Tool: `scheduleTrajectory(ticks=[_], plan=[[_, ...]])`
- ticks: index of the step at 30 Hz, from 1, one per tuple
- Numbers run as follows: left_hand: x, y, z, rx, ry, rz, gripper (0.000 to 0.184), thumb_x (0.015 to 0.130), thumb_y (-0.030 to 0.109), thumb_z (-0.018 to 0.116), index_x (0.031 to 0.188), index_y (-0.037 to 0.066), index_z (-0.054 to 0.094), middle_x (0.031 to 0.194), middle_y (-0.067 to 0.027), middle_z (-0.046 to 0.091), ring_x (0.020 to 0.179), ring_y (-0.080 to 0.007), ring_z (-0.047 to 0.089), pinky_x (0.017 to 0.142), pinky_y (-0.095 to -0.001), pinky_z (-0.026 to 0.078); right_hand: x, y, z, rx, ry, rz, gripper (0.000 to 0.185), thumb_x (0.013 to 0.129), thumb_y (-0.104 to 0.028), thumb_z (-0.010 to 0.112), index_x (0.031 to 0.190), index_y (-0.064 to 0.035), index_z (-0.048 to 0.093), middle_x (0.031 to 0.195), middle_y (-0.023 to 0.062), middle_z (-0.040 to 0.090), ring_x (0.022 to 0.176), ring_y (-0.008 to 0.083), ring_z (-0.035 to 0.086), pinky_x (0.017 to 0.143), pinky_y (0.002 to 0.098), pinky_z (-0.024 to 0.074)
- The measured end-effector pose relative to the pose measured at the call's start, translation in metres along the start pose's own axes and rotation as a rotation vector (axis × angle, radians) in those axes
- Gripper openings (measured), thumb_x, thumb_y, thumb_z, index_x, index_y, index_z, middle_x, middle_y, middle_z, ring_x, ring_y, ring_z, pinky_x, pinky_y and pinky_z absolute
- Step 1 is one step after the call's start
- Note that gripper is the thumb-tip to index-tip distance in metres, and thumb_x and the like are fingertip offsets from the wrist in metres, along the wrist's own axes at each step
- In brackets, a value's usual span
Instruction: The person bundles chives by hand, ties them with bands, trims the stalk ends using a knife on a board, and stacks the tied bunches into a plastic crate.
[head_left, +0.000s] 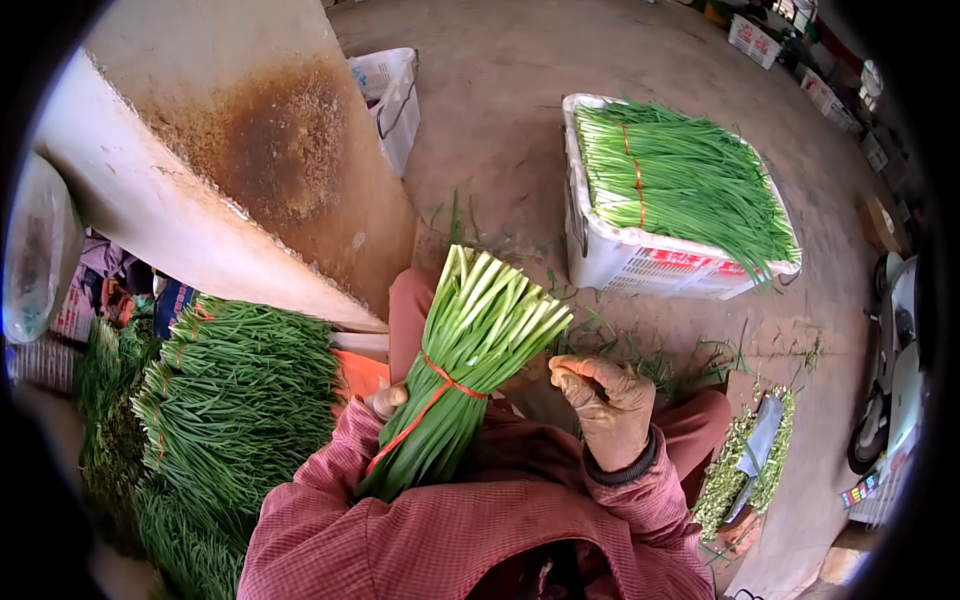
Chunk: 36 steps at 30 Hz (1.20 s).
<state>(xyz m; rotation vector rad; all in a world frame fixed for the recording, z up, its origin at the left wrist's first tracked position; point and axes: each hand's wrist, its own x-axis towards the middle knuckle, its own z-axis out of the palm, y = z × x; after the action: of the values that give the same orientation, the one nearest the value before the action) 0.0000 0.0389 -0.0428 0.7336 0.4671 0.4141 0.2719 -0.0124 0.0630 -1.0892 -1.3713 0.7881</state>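
A bundle of green stalks (pixel 490 325) with pale cut ends pointing up and away leans across my lap. A red band (pixel 437 377) goes round its middle, and a loose length of it runs down over the leaves. My left hand (pixel 386 400) is at the bundle's left side, mostly hidden behind it, holding it. To the right of the bundle and apart from it, my right hand (pixel 607 400) is raised, with thumb and fingertips pressed together; anything between them is too small to make out.
A white crate (pixel 650 262) of banded green bundles stands ahead right. More bundles (pixel 240 400) are piled at left beside a stained slab (pixel 290 150). A knife (pixel 762 440) lies on cut trimmings (pixel 722 480) at right. Further off are another crate (pixel 398 125) and a scooter (pixel 898 350).
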Motion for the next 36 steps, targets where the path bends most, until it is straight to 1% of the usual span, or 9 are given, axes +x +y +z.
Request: scheduleTrajectory(ticks=[5,12,15,18,22,26,32,34,36], plan=[[-0.001,0.003,0.003,0.011,0.019,-0.005,0.101,0.062,0.049,0.071,0.135,0.0,0.022,0.131,-0.0127,0.037,0.12,-0.0233,0.036,0.097,-0.035,0.032,0.015,-0.002,0.022,-0.429,0.003,-0.008,0.021,0.07,-0.013,0.069,0.088,-0.0079,0.06,0.067,0.0058,0.056,0.058,0.0208,0.056,0.051,0.0296,0.044],[-0.014,0.007,0.006,0.045,0.086,0.028,0.099,0.062,0.046,0.072,0.134,0.0,0.024,0.128,-0.0118,0.041,0.116,-0.0225,0.041,0.096,-0.034,0.034,0.026,0.02,0.014,-0.86,0.143,-0.258,0.013,0.07,-0.017,0.066,0.077,-0.0144,0.055,0.063,0.0053,0.054,0.055,0.0264,0.052,0.051,0.0365,0.0433],[-0.022,0.013,0.01,0.097,0.164,0.059,0.098,0.062,0.045,0.073,0.134,0.0,0.025,0.127,-0.0115,0.043,0.115,-0.0221,0.043,0.095,-0.0336,0.035,0.051,0.051,-0.043,-0.637,0.416,0.104,0.015,0.073,-0.01,0.065,0.086,-0.0078,0.058,0.068,0.0093,0.06,0.057,0.0272,0.058,0.054,0.036,0.0461],[-0.03,0.027,0.013,0.197,0.302,0.081,0.091,0.063,0.038,0.073,0.132,0.0,0.028,0.122,-0.0111,0.048,0.107,-0.0206,0.05,0.091,-0.0319,0.04,0.036,0.088,-0.063,-0.921,0.311,0.1,0.019,0.073,-0.01,0.066,0.089,-0.0014,0.061,0.069,0.0087,0.061,0.059,0.0173,0.058,0.055,0.0272,0.0457],[-0.033,0.058,0.041,0.307,0.495,0.161,0.066,0.069,0.017,0.073,0.125,0.001,0.041,0.112,-0.0062,0.054,0.102,-0.015,0.051,0.089,-0.0284,0.04,0.017,0.015,0.019,0.025,-0.246,0.382,0.025,0.079,-0.022,0.065,0.09,0.0006,0.062,0.065,0.0037,0.059,0.053,0.0077,0.049,0.05,0.0209,0.0415],[-0.038,0.074,0.051,0.342,0.536,0.237,0.07,0.066,0.013,0.077,0.124,0.001,0.041,0.11,-0.0057,0.055,0.1,-0.0141,0.051,0.089,-0.0281,0.04,0.025,0.024,0.074,0.066,-0.665,0.589,0.034,0.082,-0.034,0.06,0.086,0.0,0.062,0.064,0.0031,0.059,0.056,0.0086,0.053,0.052,0.021,0.0428],[-0.046,0.075,0.039,0.443,0.616,0.236,0.071,0.064,0.019,0.077,0.122,-0.002,0.042,0.106,-0.0059,0.056,0.094,-0.0137,0.053,0.085,-0.027,0.042,0.017,0.038,0.066,0.136,-0.614,0.631,0.016,0.087,-0.012,0.051,0.088,-0.0003,0.062,0.079,0.0053,0.061,0.064,0.0104,0.056,0.059,0.0219,0.0461],[-0.043,0.071,0.026,0.376,0.59,0.201,0.068,0.065,0.011,0.077,0.123,0.001,0.043,0.107,-0.0047,0.056,0.096,-0.0138,0.053,0.086,-0.0272,0.042,0.013,0.039,0.062,-0.076,-0.412,0.101,0.013,0.086,-0.01,0.052,0.091,-0.0023,0.062,0.076,0.0039,0.061,0.065,0.0111,0.055,0.063,0.0212,0.0457],[-0.041,0.066,0.014,0.363,0.596,0.168,0.067,0.066,0.011,0.076,0.124,0.002,0.042,0.108,-0.0047,0.056,0.097,-0.0137,0.052,0.087,-0.0275,0.041,0.013,0.034,0.073,0.001,-0.287,0.053,0.015,0.087,-0.008,0.051,0.095,0.0015,0.06,0.082,0.0067,0.061,0.069,0.0116,0.055,0.066,0.0225,0.0451]])
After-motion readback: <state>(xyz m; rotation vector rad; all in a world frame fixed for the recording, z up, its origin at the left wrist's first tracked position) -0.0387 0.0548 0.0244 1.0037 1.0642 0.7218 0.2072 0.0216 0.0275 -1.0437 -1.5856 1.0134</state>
